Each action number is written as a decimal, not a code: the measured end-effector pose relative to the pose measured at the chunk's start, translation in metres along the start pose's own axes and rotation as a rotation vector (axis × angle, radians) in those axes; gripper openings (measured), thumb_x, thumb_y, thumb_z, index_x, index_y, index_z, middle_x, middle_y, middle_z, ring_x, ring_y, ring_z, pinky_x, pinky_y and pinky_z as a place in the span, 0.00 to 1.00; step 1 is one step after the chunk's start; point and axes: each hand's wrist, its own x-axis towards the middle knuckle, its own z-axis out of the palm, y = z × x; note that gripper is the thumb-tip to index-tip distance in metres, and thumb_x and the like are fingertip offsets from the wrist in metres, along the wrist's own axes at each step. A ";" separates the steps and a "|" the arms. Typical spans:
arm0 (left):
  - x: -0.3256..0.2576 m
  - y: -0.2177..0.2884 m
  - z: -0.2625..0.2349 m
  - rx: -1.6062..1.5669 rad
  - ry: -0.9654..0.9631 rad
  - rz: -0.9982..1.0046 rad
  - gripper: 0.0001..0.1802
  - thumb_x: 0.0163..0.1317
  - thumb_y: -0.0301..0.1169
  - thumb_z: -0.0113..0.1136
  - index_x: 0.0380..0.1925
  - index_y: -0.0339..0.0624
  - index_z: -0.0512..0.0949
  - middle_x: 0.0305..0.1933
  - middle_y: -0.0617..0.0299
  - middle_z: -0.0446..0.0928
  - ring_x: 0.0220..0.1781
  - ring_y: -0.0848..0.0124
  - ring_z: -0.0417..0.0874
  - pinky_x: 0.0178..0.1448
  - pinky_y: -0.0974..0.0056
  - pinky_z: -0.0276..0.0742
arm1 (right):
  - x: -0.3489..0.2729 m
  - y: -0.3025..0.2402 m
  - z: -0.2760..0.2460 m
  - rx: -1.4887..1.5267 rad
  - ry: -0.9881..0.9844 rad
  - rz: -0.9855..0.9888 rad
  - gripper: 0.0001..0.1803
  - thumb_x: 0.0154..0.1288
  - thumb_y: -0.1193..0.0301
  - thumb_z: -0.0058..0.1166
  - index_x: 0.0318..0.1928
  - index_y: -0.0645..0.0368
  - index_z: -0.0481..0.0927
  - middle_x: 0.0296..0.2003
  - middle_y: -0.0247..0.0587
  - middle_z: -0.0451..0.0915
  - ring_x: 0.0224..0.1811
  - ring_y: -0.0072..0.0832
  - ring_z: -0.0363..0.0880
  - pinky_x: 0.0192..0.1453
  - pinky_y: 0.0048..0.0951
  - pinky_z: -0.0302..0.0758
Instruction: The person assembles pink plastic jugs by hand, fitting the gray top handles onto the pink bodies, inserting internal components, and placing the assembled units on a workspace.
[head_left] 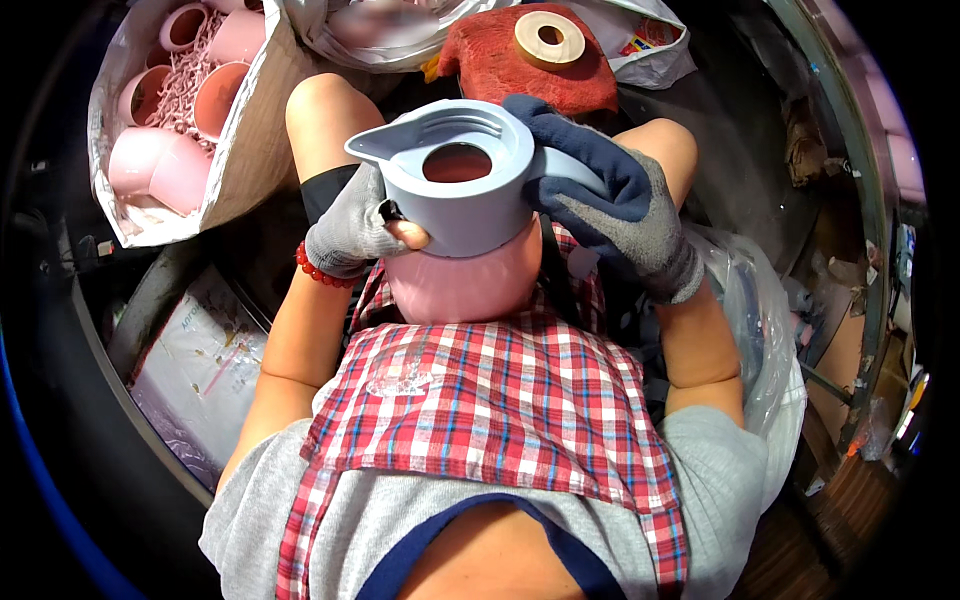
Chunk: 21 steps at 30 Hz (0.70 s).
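Observation:
A thermos jug [462,285] stands upright in my lap, with a pink body and a grey-blue spouted collar [455,215] around its round opening. My left hand [352,230], in a grey glove, is closed on the jug's left side below the spout. Its bare thumb shows through the torn glove and presses on the collar near the seam. With a grey glove with dark blue fingers, my right hand [615,205] is wrapped around the grey-blue handle [570,170] and the collar's right side. The far side of the jug and the fingertips behind it are hidden.
At the upper left, a white sack [265,150] holds several pink jug bodies [160,165] and curly pink scraps. Ahead lies a red cloth-covered pad [480,60] bearing a tape roll [570,45]. Clear plastic [745,320] lies at my right, and a flat package [195,360] at my left.

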 end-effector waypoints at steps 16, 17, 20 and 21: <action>0.005 0.005 -0.015 -0.002 0.130 0.143 0.60 0.38 0.53 0.76 0.65 0.32 0.54 0.63 0.54 0.65 0.65 0.65 0.65 0.69 0.60 0.58 | 0.020 -0.010 -0.033 0.163 -0.091 0.092 0.29 0.67 0.66 0.54 0.64 0.67 0.64 0.55 0.41 0.73 0.55 0.25 0.72 0.60 0.26 0.69; 0.008 0.003 -0.025 0.015 0.181 0.209 0.60 0.38 0.54 0.76 0.64 0.31 0.55 0.62 0.54 0.65 0.64 0.65 0.66 0.68 0.60 0.60 | 0.032 0.000 -0.044 0.226 0.011 0.014 0.29 0.67 0.63 0.55 0.62 0.67 0.66 0.50 0.37 0.75 0.49 0.23 0.74 0.56 0.26 0.71; 0.025 0.011 -0.038 0.141 0.358 0.386 0.59 0.38 0.58 0.74 0.62 0.30 0.59 0.60 0.54 0.68 0.60 0.66 0.70 0.64 0.61 0.65 | 0.101 0.056 -0.094 -0.521 0.276 -0.220 0.35 0.62 0.58 0.58 0.63 0.64 0.65 0.53 0.46 0.74 0.51 0.37 0.75 0.57 0.35 0.71; 0.036 0.018 -0.038 0.193 0.407 0.436 0.58 0.37 0.59 0.74 0.61 0.30 0.60 0.59 0.54 0.69 0.58 0.66 0.72 0.62 0.61 0.67 | 0.114 0.078 -0.120 -0.924 0.302 -0.269 0.39 0.59 0.55 0.59 0.65 0.60 0.63 0.56 0.51 0.72 0.55 0.44 0.73 0.58 0.42 0.70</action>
